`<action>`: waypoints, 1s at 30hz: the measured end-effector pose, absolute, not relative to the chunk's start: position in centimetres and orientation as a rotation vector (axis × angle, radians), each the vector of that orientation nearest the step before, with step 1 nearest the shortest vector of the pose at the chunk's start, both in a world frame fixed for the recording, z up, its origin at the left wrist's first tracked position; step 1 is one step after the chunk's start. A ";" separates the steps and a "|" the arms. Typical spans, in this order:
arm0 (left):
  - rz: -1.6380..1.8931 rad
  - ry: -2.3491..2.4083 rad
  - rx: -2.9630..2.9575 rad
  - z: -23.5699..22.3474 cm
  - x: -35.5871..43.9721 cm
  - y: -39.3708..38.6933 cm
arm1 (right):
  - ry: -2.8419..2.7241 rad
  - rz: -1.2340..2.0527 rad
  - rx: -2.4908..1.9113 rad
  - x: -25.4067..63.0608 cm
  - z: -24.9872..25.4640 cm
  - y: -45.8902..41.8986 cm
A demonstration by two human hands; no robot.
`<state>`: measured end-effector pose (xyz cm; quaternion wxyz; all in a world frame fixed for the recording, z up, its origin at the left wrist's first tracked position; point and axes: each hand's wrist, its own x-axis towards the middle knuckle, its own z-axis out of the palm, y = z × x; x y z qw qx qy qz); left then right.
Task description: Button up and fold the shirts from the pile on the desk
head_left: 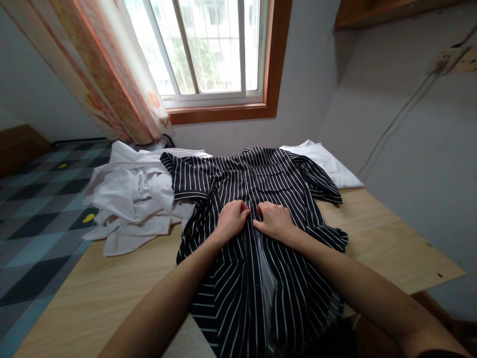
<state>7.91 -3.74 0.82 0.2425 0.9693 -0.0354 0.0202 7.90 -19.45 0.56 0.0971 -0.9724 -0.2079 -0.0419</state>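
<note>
A black shirt with white stripes (231,278) lies spread over the wooden board, its collar end toward the window and its lower part hanging over the near edge. Both hands are at the front opening, about halfway down the shirt. My left hand (233,219) has its fingers closed on the cloth left of the opening. Just to the right, my right hand (275,220) pinches the other side of the opening, fingers curled. A small gap separates the two hands. Below them the front parts slightly and shows a paler inside.
Rumpled white clothes (130,194) are heaped on the board's left side, and a folded white cloth (328,161) lies at the back right. The wooden board (380,238) borders a bed with a checked cover (33,228). A cable (398,107) runs down the right wall.
</note>
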 end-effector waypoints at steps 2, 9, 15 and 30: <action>0.078 -0.109 2.716 0.9 7.8 -3.7 | -0.652 -0.176 -2.903 7.5 0.7 -19.2; 0.137 -0.172 2.836 1.4 7.4 -3.9 | -0.673 -0.211 -2.898 7.8 0.2 -19.1; 0.113 -0.142 2.792 1.4 7.3 -4.1 | -0.415 -0.096 -2.485 9.3 -0.2 -20.4; 0.002 -0.105 2.600 0.8 7.9 -3.9 | -0.191 0.113 -1.804 9.8 -2.6 -19.8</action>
